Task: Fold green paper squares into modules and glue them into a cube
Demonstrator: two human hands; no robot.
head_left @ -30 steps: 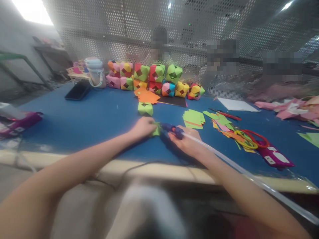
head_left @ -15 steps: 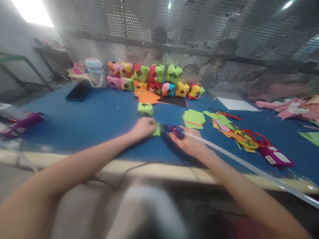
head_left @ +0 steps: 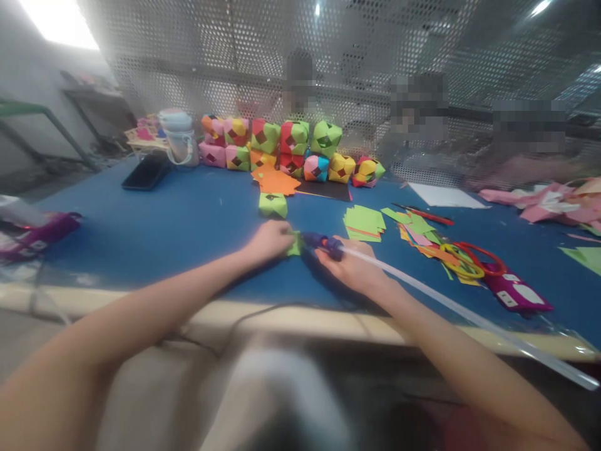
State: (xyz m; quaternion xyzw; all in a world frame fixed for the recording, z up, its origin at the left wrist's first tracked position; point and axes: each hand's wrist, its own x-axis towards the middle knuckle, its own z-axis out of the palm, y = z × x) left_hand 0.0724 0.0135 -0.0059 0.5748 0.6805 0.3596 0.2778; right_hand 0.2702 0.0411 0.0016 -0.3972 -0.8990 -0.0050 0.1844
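My left hand [head_left: 272,240] is closed on a small piece of green paper [head_left: 294,244] at the middle of the blue table [head_left: 188,225]. From the right, my right hand [head_left: 352,263] grips a dark blue glue gun [head_left: 328,245], its nozzle at the right edge of that paper. A long clear glue stick [head_left: 422,289] sticks out of the gun's back and runs over my right forearm. Just beyond my left hand sits a green folded paper piece [head_left: 273,205]. Orange paper pieces [head_left: 275,180] lie behind it.
Folded paper cubes [head_left: 294,138] stand stacked at the back, beside a white cup [head_left: 180,141] and a phone [head_left: 146,171]. Rightward lie green squares [head_left: 364,222], paper strips [head_left: 417,228], red-handled scissors [head_left: 429,216] and a purple case [head_left: 519,292]. People are behind the mesh.
The view has shifted very slightly. The glue gun has moved a little to the left, with its nozzle closer over the green paper. Both hands keep their grips.
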